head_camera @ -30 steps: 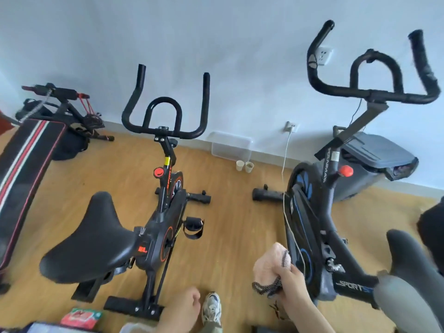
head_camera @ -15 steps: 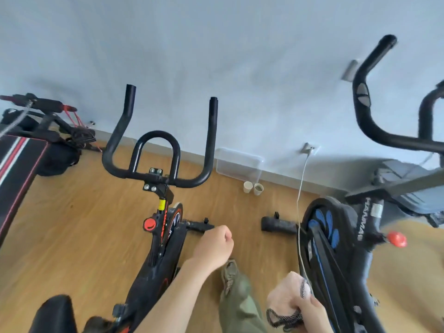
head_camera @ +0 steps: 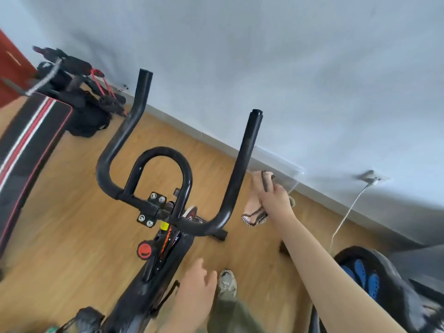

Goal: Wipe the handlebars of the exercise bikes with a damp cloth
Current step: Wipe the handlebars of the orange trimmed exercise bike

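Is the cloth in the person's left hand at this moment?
No, the right hand grips the cloth beside the handlebar, while the left hand hangs empty lower down.

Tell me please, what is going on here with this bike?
A person stands at an exercise bike. The right hand grips a pink cloth close beside the right upright of the black handlebars; contact is not clear. The left hand hangs low beside the bike, holding nothing.

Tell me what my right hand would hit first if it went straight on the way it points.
Probably the handlebar's right upright, which the cloth in the right hand would touch first; depth is hard to judge.
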